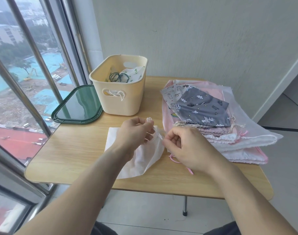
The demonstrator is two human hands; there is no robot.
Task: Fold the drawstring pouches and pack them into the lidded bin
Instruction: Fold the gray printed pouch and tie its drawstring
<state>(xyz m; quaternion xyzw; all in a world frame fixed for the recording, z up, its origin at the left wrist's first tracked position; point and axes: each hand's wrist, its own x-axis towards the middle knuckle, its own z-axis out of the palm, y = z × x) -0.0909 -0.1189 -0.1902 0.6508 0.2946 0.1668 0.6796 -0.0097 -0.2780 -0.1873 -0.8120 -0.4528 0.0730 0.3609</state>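
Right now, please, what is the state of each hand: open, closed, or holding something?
Left hand: closed, pinching the drawstring of the white pouch.
Right hand: closed at the pouch's gathered mouth; what it grips cannot be told.

The table (pixel 73 150) is showing a pale wood-grain top with a smooth, faintly satin finish, and its leg (pixel 184 206) is looking like bright polished metal. The bin (pixel 121 102) is appearing as cream plastic, matt and smooth, while its lid (pixel 77 106) is lying as dark green plastic with a glossy, reflecting panel. The white pouch (pixel 141 160) is reading as thin, soft, matt cloth, slightly creased. The stacked pouches (pixel 212 119) are showing printed matt cotton, pink fabric with a slight sheen, and sheer, gauzy white material with ruffled edges. The wall (pixel 204 39) is looking finely textured and matt.
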